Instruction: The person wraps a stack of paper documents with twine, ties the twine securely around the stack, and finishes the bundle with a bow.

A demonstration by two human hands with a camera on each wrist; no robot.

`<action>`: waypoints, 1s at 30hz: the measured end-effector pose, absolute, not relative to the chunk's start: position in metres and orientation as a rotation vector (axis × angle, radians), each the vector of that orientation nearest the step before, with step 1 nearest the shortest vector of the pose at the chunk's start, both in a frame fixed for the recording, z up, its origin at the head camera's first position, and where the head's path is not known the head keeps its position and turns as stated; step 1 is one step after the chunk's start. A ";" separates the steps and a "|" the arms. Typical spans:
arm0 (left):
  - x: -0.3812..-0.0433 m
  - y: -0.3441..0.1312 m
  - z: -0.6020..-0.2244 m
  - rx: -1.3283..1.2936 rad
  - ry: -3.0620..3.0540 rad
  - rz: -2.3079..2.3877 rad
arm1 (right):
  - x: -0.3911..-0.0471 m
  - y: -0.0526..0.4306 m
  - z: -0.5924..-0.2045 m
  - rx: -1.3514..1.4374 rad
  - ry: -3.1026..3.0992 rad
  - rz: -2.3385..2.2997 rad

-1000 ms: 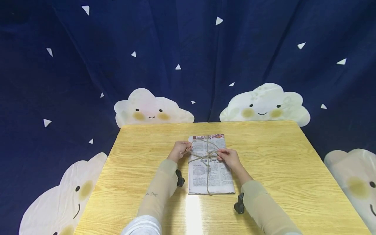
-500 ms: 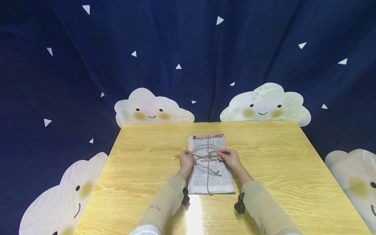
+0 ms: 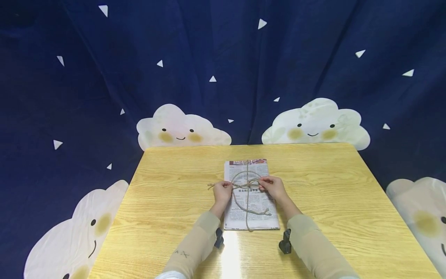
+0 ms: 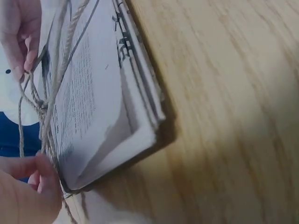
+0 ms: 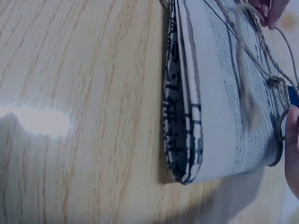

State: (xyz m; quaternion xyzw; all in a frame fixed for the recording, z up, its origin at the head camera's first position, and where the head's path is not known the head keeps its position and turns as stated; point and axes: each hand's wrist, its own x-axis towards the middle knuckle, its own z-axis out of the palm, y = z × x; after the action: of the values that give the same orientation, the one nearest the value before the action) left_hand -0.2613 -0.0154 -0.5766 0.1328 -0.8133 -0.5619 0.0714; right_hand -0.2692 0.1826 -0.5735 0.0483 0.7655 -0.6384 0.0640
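A folded stack of newspapers [image 3: 235, 217] lies on the table, with brown twine [image 3: 247, 205] running lengthwise and crosswise over it. Near the middle, the twine meets in a knot [image 4: 43, 105] with loops around it. At the stack's left edge, my left hand [image 3: 222, 193] pinches twine between thumb and fingers; an end sticks out to its left. My right hand [image 3: 274, 187] pinches a small twine loop right of the knot. In the right wrist view, a frayed twine end [image 5: 250, 109] hangs blurred over the paper.
The wooden table [image 3: 167, 186] extends around the stack on all sides. Behind it hangs a dark blue curtain [image 3: 195, 46] with white triangles and smiling clouds. A small black device [image 3: 285, 242] sits at the right wrist, another [image 3: 218, 238] at the left.
My left hand has come down from the stack's upper left edge to the knot's level, holding twine. A loose end now curves across the lower paper. My right hand has stayed at its loop.
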 end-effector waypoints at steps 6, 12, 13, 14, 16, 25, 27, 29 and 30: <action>-0.255 -0.014 -0.575 0.539 -2.331 -2.021 | -0.271 0.183 -0.575 0.150 2.304 -1.946; -0.247 -0.008 -0.582 0.654 -2.144 -2.149 | -0.272 0.181 -0.573 0.135 2.338 -1.922; -0.245 -0.007 -0.583 0.671 -2.111 -2.157 | -0.272 0.181 -0.573 0.135 2.344 -1.916; -0.244 -0.006 -0.584 0.691 -2.072 -2.176 | -0.271 0.181 -0.572 0.129 2.350 -1.908; -0.242 -0.003 -0.585 0.724 -1.971 -2.233 | -0.271 0.180 -0.572 0.128 2.353 -1.905; -0.235 0.008 -0.585 0.662 -1.914 -2.314 | -0.269 0.179 -0.570 0.103 2.354 -1.906; -0.234 0.008 -0.585 0.590 -2.020 -2.270 | -0.269 0.180 -0.570 0.097 2.372 -1.888; -0.234 0.006 -0.587 0.508 -2.142 -2.225 | -0.269 0.180 -0.570 0.095 2.385 -1.875; -0.235 0.005 -0.587 0.463 -2.205 -2.206 | -0.269 0.180 -0.570 0.094 2.387 -1.875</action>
State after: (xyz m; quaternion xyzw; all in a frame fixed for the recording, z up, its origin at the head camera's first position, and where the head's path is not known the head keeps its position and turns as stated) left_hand -0.2352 0.0054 -0.5874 0.1470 -0.6992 -0.6997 -0.0060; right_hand -0.2687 0.1801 -0.5699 0.0311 0.7850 -0.6164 0.0524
